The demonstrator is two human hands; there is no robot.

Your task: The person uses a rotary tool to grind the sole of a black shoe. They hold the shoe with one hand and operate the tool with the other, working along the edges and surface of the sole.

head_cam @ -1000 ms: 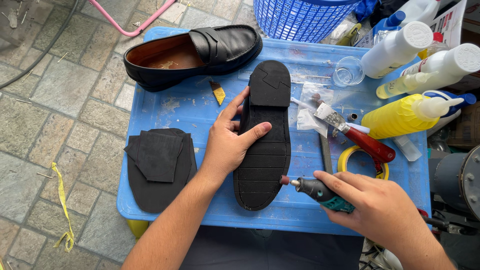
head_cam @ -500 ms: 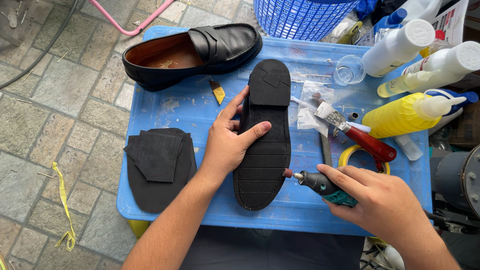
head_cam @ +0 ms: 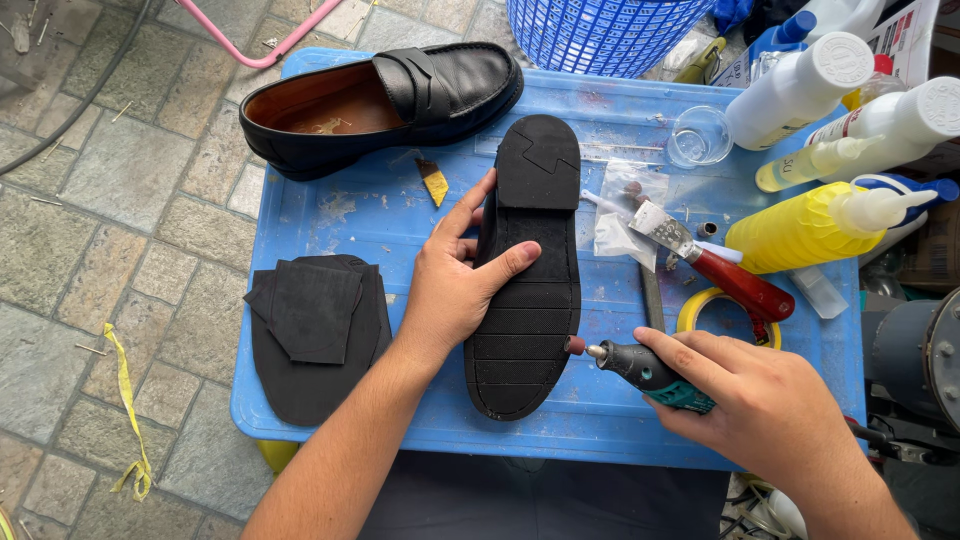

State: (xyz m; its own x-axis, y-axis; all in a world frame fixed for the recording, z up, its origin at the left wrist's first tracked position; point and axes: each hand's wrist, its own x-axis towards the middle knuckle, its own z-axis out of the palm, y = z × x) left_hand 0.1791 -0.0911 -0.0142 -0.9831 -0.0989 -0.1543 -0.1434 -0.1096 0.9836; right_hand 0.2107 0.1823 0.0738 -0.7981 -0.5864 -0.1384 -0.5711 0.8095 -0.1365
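A black rubber shoe sole (head_cam: 530, 290) lies tread up on a blue plastic lid (head_cam: 350, 210). My left hand (head_cam: 455, 280) presses on its left edge, with the thumb across the tread and the fingers along the side. My right hand (head_cam: 765, 410) grips a small green rotary tool (head_cam: 650, 372). The tool's reddish grinding tip touches the sole's right edge near the heel end.
A black loafer (head_cam: 380, 100) sits at the lid's far left. Black rubber pieces (head_cam: 315, 330) lie at its near left. A red-handled scraper (head_cam: 715, 268), yellow tape roll (head_cam: 700, 310), yellow and white bottles (head_cam: 820, 220), a clear cup (head_cam: 698, 135) and a blue basket (head_cam: 610, 30) crowd the right and back.
My right hand has brought the rotary tool slightly up and forward along the sole's right edge. My left hand has stayed on the sole.
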